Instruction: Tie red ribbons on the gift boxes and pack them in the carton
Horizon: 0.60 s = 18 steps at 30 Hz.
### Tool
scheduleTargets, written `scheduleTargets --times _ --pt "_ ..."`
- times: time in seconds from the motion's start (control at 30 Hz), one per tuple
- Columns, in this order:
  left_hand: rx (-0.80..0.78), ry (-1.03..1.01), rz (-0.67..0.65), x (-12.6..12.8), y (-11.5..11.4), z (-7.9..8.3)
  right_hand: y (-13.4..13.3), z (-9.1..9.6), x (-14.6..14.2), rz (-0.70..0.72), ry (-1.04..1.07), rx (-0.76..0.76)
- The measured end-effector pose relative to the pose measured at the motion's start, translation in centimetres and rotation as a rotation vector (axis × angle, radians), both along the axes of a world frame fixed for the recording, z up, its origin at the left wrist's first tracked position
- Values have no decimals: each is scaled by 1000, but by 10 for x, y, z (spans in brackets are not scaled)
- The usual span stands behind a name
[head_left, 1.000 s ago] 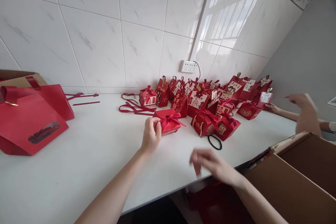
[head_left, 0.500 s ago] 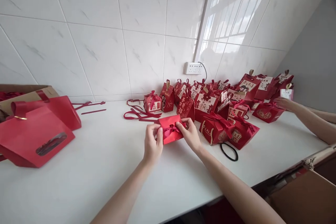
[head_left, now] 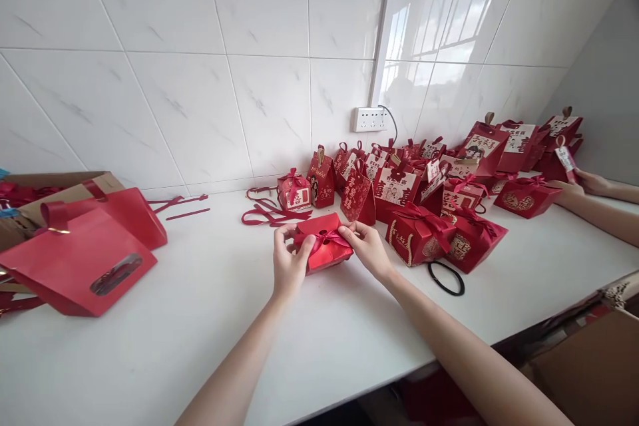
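A small red gift box (head_left: pixel 329 255) with a shiny dark-pink ribbon bow (head_left: pixel 325 238) across its top is between my hands, low over the white table. My left hand (head_left: pixel 289 265) grips the box's left side, its thumb on top by the bow. At the right, my right hand (head_left: pixel 370 250) pinches the bow's right loop near the box edge. Whether the box rests on the table I cannot tell. Behind it are a small red box with a bow (head_left: pixel 294 190) and loose red ribbons (head_left: pixel 267 214).
Several red gift boxes (head_left: pixel 397 192) crowd the right by the wall. A black ring (head_left: pixel 446 279) lies before them. Two red bags (head_left: pixel 84 259) and a cardboard box (head_left: pixel 107 181) stand left. Another person's hands (head_left: pixel 594 181) hold a tagged red box at far right.
The gift box has tilted, so its front side shows more. My left thumb has shifted onto its top beside the bow. The other person's second hand has come into view at a tagged box.
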State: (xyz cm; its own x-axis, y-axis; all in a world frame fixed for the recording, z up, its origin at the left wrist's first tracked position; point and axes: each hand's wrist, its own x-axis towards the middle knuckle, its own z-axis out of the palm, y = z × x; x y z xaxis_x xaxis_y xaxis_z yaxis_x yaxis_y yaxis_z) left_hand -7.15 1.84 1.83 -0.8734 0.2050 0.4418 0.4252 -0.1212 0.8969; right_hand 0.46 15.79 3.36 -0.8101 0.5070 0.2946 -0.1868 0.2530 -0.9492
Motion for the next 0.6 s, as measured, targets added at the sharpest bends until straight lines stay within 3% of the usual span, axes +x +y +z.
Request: scheduleTargets --times 0.27,0.5,0.6 --pt "-134 -4 -99 -4 -2 -1 4 -3 -1 -5 54 -4" --pt "-110 -91 -413 -4 -2 -3 12 -6 -3 1 36 -35" --pt "-107 -2 -375 -7 -5 -4 14 -5 -2 -31 37 -1"
